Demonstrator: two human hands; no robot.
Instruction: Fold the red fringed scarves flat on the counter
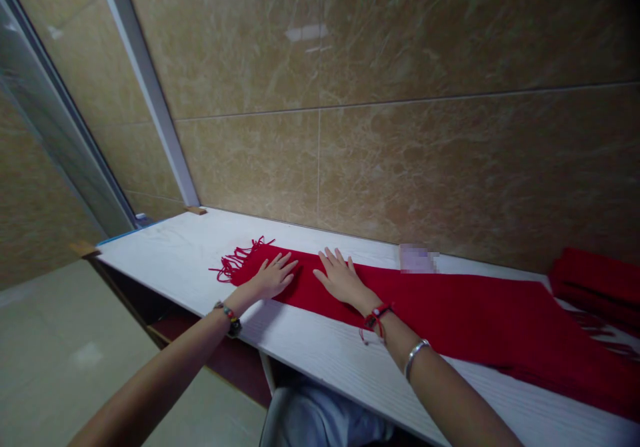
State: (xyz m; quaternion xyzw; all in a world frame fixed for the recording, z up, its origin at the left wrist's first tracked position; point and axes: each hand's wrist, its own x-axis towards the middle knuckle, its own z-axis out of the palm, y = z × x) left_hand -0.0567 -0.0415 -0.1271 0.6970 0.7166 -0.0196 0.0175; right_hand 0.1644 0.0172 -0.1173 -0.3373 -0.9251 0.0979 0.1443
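A long red scarf (pixel 430 307) lies flat along the white tabletop, its fringe (pixel 233 263) spread at the left end. My left hand (pixel 273 277) rests palm down on the scarf close to that fringe, fingers stretched out. Flat on the cloth a little to the right is my right hand (pixel 343 280), its fingers spread. Neither hand grips the fabric. Toward the right edge of the view the scarf grows wider, and its far end runs out of sight.
A folded stack of red cloth (pixel 597 290) sits at the right back of the white table (pixel 165 250). Behind the scarf, a small blurred pale item (pixel 416 259) lies by the tiled wall (pixel 400 167). Open shelf space (pixel 200 347) shows under the table's front edge.
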